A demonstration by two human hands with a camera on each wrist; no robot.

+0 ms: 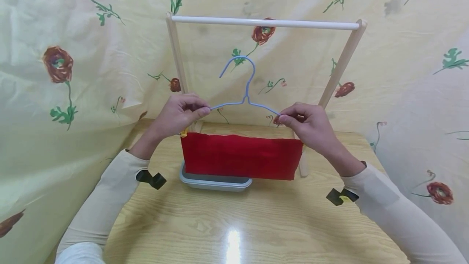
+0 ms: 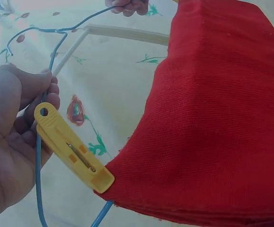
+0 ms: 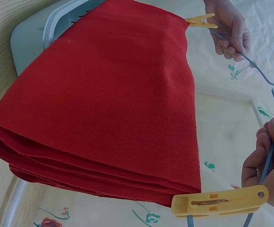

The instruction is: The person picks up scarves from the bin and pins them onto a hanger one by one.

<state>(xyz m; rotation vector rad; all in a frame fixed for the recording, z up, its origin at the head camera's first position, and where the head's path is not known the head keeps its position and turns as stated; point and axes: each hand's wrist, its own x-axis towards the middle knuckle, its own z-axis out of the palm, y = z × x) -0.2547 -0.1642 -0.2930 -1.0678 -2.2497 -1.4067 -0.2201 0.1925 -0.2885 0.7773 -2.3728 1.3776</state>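
A blue wire hanger point(image 1: 246, 93) is held up in front of me, hook upward. My left hand point(image 1: 182, 113) pinches its left shoulder between thumb and fingers, and my right hand point(image 1: 307, 124) pinches the right one. From the lower wire hangs a folded red cloth point(image 1: 242, 156), in several layers. One yellow clothespin point(image 2: 75, 149) clips a cloth corner close to the left hand. Another yellow clothespin point(image 3: 219, 201) clips the opposite corner beside the right hand. In the head view the cloth hides most of the lower wire.
Behind the hanger stands a rack with a white top bar point(image 1: 264, 23) and wooden side posts point(image 1: 342, 62). A grey-blue tray point(image 1: 216, 184) sits on the wooden table point(image 1: 205, 223), partly behind the cloth. Flowered fabric point(image 1: 121, 44) surrounds the table at the back and sides.
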